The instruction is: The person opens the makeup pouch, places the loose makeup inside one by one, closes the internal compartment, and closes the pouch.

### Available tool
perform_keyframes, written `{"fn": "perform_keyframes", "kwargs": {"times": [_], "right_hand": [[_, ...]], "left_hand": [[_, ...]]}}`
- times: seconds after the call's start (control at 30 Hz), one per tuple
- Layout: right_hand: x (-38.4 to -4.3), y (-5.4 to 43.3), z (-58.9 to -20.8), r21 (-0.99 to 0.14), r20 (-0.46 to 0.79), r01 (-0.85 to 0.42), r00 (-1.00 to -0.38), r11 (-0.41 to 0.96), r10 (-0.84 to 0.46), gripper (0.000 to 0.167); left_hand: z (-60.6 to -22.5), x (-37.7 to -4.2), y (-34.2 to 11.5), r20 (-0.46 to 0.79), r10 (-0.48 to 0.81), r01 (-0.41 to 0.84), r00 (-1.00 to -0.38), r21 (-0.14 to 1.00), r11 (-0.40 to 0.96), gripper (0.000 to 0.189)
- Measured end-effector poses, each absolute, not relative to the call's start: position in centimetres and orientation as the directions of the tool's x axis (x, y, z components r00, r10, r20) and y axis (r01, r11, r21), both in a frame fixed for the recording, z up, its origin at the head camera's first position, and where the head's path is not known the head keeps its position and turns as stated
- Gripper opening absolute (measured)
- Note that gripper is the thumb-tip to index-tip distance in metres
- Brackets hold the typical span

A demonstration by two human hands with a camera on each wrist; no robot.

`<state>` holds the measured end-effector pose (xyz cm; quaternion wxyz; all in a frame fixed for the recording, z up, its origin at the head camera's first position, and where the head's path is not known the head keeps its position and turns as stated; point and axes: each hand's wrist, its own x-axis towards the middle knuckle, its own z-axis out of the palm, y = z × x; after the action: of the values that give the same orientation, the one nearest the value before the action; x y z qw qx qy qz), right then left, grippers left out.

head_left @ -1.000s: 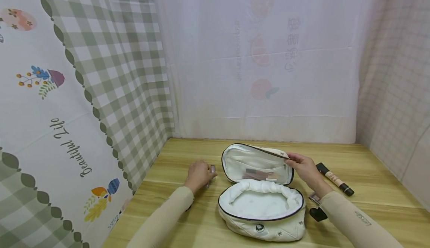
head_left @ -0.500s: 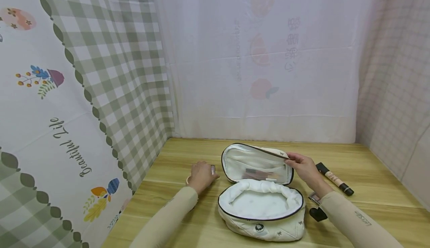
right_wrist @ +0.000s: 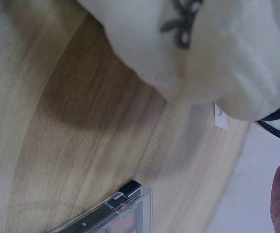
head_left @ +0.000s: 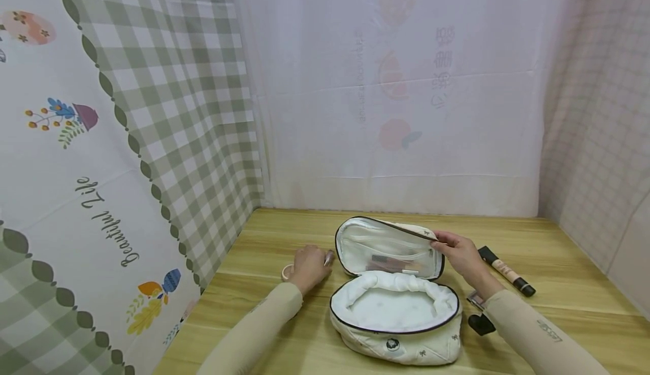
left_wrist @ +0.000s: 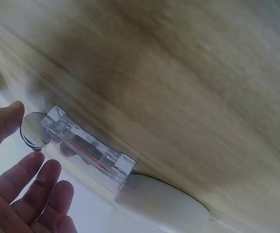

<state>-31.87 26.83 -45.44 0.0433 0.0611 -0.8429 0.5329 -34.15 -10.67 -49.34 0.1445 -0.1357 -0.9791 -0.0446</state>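
My left hand (head_left: 311,267) pinches a small shiny tube (head_left: 329,257) just left of the bag. In the left wrist view, the round silvery end of the tube (left_wrist: 35,130) sits between thumb and fingers. A clear plastic piece (left_wrist: 91,148) is right beside it; whether they are joined, I cannot tell. A cream quilted makeup bag (head_left: 396,344) stands open in the middle, its padded inside facing up. My right hand (head_left: 459,254) grips the right edge of its raised lid (head_left: 391,245). Small items show through the lid's mesh pocket (head_left: 393,263).
Behind my left hand lies a pale round item (head_left: 287,272), partly covered. A foundation tube (head_left: 506,270) lies right of the bag. A clear-lidded makeup palette (right_wrist: 123,218) and a black item (head_left: 481,324) lie near my right forearm. Cloth hangs around the wooden table (head_left: 284,228).
My left hand has shifted right toward the bag, and the shiny tube has tilted in its fingers. The pale round item has come into view behind it. My right hand keeps the lid raised.
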Motion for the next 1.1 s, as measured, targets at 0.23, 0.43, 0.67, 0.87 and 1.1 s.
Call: {"fn": "perform_keyframes", "kwargs": {"times": [0.23, 0.43, 0.67, 0.87, 1.1], "right_hand": [[-31.9, 26.8, -45.4, -0.894, 0.151, -0.162, -0.987, 0.417, -0.061, 0.048], [-31.8, 26.7, -45.3, -0.893, 0.142, -0.155, -0.988, 0.423, -0.062, 0.049], [-31.8, 26.7, -45.3, -0.892, 0.134, -0.147, -0.989, 0.426, -0.061, 0.050], [-31.7, 26.7, -45.2, -0.897, 0.124, -0.138, -0.990, 0.420, -0.060, 0.051], [-31.7, 26.7, -45.2, -0.900, 0.119, -0.135, -0.991, 0.414, -0.063, 0.051]], "left_hand": [[-49.4, -34.1, -10.3, 0.295, 0.259, 0.279, -0.920, 0.027, 0.960, 0.038], [-49.2, -33.9, -10.3, 0.299, 0.265, 0.290, -0.917, 0.040, 0.956, 0.036], [-48.7, -34.1, -10.8, 0.329, 0.255, 0.330, -0.909, 0.195, 0.924, 0.032], [-48.5, -34.5, -11.8, 0.280, 0.207, 0.312, -0.938, 0.412, 0.856, 0.040], [-47.7, -34.7, -12.8, 0.292, 0.161, 0.288, -0.943, 0.469, 0.835, 0.011]]}}
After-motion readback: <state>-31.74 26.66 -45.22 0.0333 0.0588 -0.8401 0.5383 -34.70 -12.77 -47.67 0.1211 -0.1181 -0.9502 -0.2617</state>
